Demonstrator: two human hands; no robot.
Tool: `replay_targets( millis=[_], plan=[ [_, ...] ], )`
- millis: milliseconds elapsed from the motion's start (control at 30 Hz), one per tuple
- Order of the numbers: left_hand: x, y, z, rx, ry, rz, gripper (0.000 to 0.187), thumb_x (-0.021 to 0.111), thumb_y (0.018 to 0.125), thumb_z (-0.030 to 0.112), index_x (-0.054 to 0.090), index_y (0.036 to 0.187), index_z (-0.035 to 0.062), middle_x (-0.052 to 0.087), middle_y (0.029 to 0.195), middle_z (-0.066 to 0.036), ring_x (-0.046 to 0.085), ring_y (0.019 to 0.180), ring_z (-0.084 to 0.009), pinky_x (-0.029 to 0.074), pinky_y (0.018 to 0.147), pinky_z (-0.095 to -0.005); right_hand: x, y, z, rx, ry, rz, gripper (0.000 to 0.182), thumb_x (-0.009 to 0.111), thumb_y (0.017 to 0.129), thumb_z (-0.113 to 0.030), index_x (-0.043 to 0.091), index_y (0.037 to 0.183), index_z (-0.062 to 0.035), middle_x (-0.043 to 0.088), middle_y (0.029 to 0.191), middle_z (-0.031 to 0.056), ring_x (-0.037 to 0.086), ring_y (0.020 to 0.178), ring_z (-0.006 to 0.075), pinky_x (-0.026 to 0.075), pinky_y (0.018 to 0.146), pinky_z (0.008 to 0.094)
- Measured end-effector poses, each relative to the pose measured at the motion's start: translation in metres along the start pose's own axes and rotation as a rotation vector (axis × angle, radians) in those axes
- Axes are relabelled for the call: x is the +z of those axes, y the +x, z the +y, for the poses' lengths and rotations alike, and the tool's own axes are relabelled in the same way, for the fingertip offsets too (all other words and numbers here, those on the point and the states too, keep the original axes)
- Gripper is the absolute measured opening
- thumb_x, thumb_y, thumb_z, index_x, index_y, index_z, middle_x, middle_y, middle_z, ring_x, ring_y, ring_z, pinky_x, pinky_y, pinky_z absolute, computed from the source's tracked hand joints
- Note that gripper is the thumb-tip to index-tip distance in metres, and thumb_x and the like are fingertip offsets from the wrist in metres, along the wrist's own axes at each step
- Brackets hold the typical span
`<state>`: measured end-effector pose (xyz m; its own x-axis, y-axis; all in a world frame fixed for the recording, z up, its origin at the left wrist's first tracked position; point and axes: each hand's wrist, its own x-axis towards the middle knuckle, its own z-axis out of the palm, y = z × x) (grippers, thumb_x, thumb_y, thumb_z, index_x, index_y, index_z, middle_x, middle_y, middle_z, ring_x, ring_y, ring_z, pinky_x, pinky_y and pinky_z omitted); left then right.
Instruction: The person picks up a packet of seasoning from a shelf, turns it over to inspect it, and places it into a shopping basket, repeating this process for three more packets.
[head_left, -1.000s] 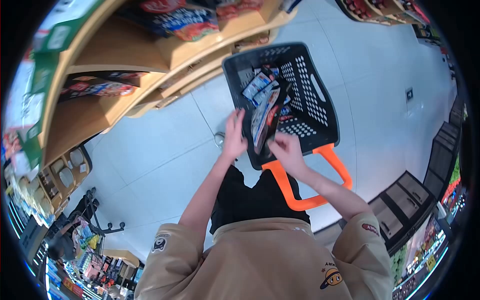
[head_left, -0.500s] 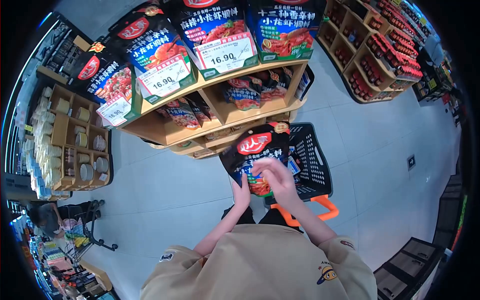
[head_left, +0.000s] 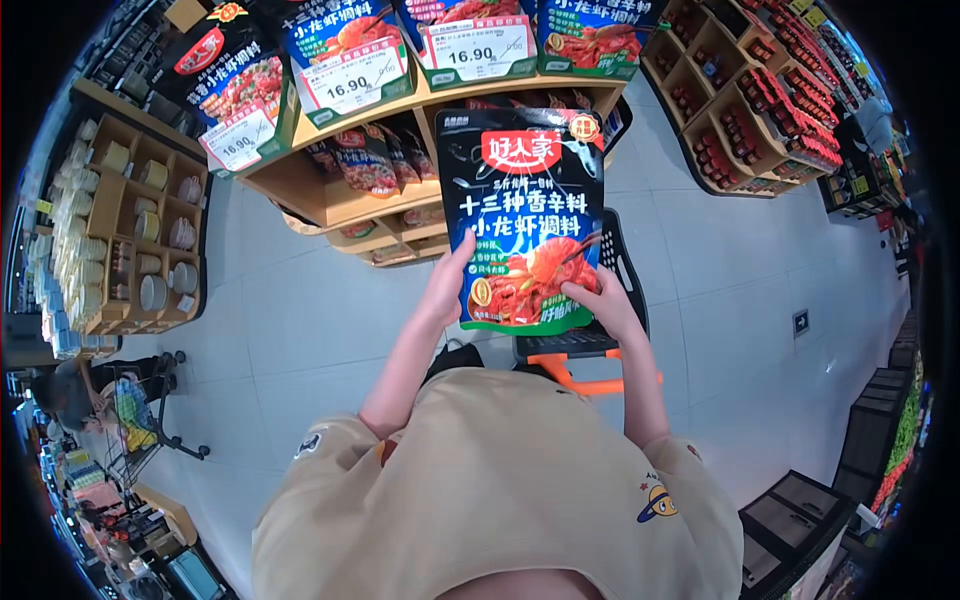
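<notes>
Our left hand [head_left: 447, 287] and right hand [head_left: 612, 305] pinch a pouch [head_left: 525, 190] by its sides, front facing us, near a basket [head_left: 568, 346]; shifting it calls for both grips.

The only view comes from a camera on the person's head, looking forward and steeply down over the shirt [head_left: 500, 460], which fills the near edge, with the pouch [head_left: 525, 215] close below the lens at the middle. Its very wide, round-edged sight bends straight lines and takes in the floor [head_left: 720, 270], the shelf [head_left: 285, 190] at the far side, and racks well apart at left [head_left: 120, 265] and far right [head_left: 725, 110].
</notes>
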<state>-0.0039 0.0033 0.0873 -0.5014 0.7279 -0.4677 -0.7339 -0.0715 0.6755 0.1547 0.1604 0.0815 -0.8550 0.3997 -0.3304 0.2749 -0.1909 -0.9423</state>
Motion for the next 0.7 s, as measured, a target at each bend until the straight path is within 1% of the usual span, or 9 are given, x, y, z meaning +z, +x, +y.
replay_targets(
  millis=[33,133,300,400,500,533,567,633,700],
  plan=[
    [-0.004,0.003,0.001,-0.033,-0.064,-0.043,0.046,0.040,0.087,0.039,0.043,0.112,0.0003,0.053,0.108,-0.010,0.054,0.096,-0.0167,0.042,0.084,-0.0308,0.001,-0.004,0.000,0.016,-0.001,-0.002,0.036,0.061,0.075,-0.013,0.048,0.106,0.0007,0.057,0.091,0.0033,0.053,0.082,0.0070,0.042,0.074,0.0224],
    [-0.001,-0.003,0.006,-0.014,-0.099,-0.019,0.047,0.037,0.087,0.041,0.043,0.112,0.0012,0.053,0.108,-0.011,0.053,0.096,-0.0173,0.042,0.085,-0.0312,0.007,-0.005,-0.007,-0.055,-0.114,0.063,0.025,0.062,0.075,-0.015,0.054,0.094,0.0010,0.058,0.084,0.0022,0.052,0.075,0.0058,0.041,0.067,0.0210],
    [-0.005,-0.002,0.003,0.013,-0.140,-0.053,0.049,0.035,0.087,0.043,0.041,0.115,0.0026,0.052,0.109,-0.011,0.053,0.097,-0.0184,0.042,0.085,-0.0327,0.010,-0.008,-0.007,-0.060,-0.142,0.091,0.022,0.060,0.077,-0.011,0.054,0.095,0.0018,0.059,0.084,0.0018,0.053,0.074,0.0041,0.043,0.065,0.0199],
    [-0.005,-0.005,0.003,-0.005,-0.152,-0.059,0.050,0.034,0.087,0.043,0.041,0.114,0.0024,0.051,0.110,-0.012,0.053,0.097,-0.0189,0.041,0.086,-0.0336,0.011,-0.006,-0.003,-0.126,-0.016,0.037,0.023,0.059,0.078,-0.011,0.054,0.096,0.0021,0.059,0.085,0.0016,0.053,0.075,0.0043,0.043,0.067,0.0201],
    [-0.009,0.002,0.001,-0.026,-0.161,-0.074,0.050,0.032,0.088,0.043,0.041,0.115,0.0023,0.051,0.112,-0.012,0.052,0.099,-0.0187,0.040,0.087,-0.0328,0.015,-0.009,-0.008,-0.085,-0.076,0.094,0.025,0.061,0.075,-0.012,0.054,0.095,0.0020,0.058,0.085,0.0017,0.052,0.075,0.0049,0.042,0.067,0.0209],
    [-0.010,0.003,0.000,-0.033,-0.156,-0.077,0.049,0.032,0.088,0.043,0.041,0.115,0.0023,0.051,0.112,-0.011,0.052,0.099,-0.0186,0.041,0.087,-0.0326,0.015,-0.009,-0.009,-0.030,-0.125,0.100,0.030,0.064,0.073,-0.015,0.054,0.095,0.0026,0.058,0.084,0.0024,0.052,0.075,0.0058,0.043,0.067,0.0215],
    [-0.010,0.004,0.000,-0.041,-0.149,-0.078,0.049,0.032,0.088,0.042,0.041,0.115,0.0023,0.051,0.112,-0.011,0.052,0.099,-0.0185,0.041,0.087,-0.0325,0.023,-0.015,-0.030,0.040,-0.245,0.138,0.036,0.067,0.069,-0.017,0.053,0.095,0.0027,0.059,0.085,0.0046,0.053,0.076,0.0075,0.044,0.068,0.0229],
    [-0.007,0.004,0.000,-0.066,-0.122,-0.083,0.050,0.031,0.088,0.043,0.041,0.116,0.0027,0.051,0.112,-0.011,0.053,0.098,-0.0183,0.041,0.086,-0.0326,0.018,-0.010,-0.018,-0.008,-0.260,0.056,0.034,0.067,0.070,-0.012,0.052,0.098,0.0004,0.060,0.088,0.0048,0.055,0.077,0.0081,0.045,0.070,0.0242],
    [-0.002,0.003,0.000,-0.062,-0.075,-0.067,0.052,0.032,0.087,0.045,0.041,0.115,0.0026,0.051,0.112,-0.012,0.052,0.100,-0.0207,0.041,0.087,-0.0354,0.018,-0.013,-0.023,0.078,-0.268,0.076,0.037,0.068,0.068,-0.011,0.052,0.099,0.0002,0.060,0.091,0.0053,0.056,0.080,0.0100,0.045,0.071,0.0257]
  ],
)
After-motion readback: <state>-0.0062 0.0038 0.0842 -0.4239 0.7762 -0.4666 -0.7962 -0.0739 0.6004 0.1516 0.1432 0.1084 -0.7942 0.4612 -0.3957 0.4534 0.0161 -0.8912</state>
